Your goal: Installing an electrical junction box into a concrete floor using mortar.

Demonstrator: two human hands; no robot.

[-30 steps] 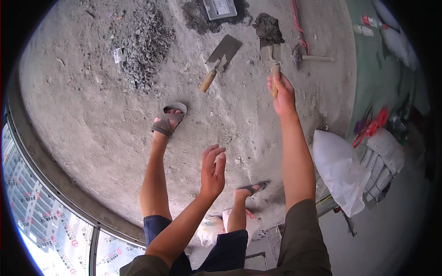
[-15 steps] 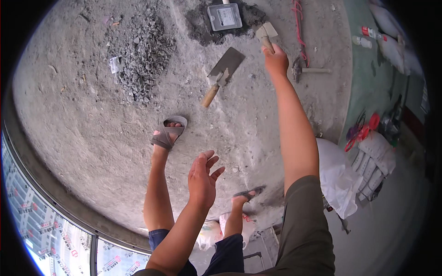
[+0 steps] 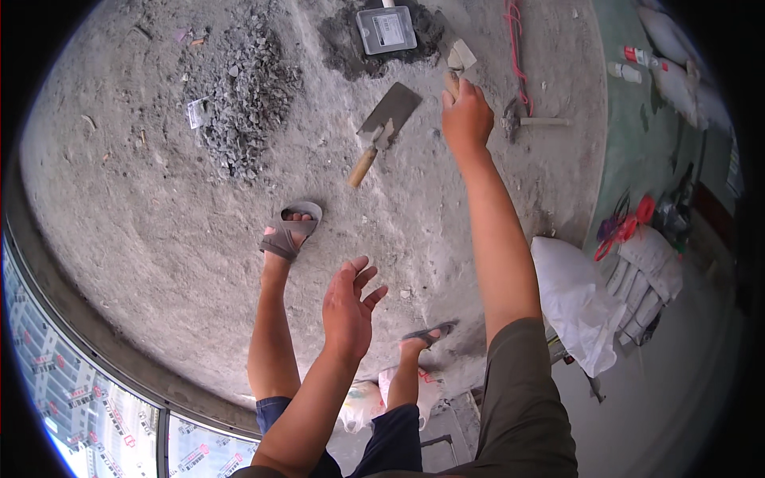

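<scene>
My right hand [image 3: 468, 119] grips the wooden handle of a trowel [image 3: 462, 56], its pale blade showing no lump on it, beside a dark wet mortar patch [image 3: 343, 60]. In that patch lies a clear plastic-lidded box [image 3: 386, 32] with a white label. Below it a second trowel [image 3: 389, 107] rests on the dusty floor, wooden handle toward me. Right of my hand lie a hammer [image 3: 542, 122] and a pink-red cord [image 3: 516, 48]. My left hand [image 3: 348, 315] hangs open and empty, fingers apart, between my sandalled feet.
A gravel heap [image 3: 247, 103] lies at upper left on the rough floor [image 3: 143, 223]. At right are a green strip [image 3: 613, 159], bottles [image 3: 637, 56], white sacks [image 3: 574, 295] and red items [image 3: 633, 219]. A curved sill and window [image 3: 80, 374] border the lower left; plastic bags sit behind my feet.
My right hand has moved up and slightly left. The dark lump that was on its trowel blade is no longer seen there. My left hand has shifted slightly left.
</scene>
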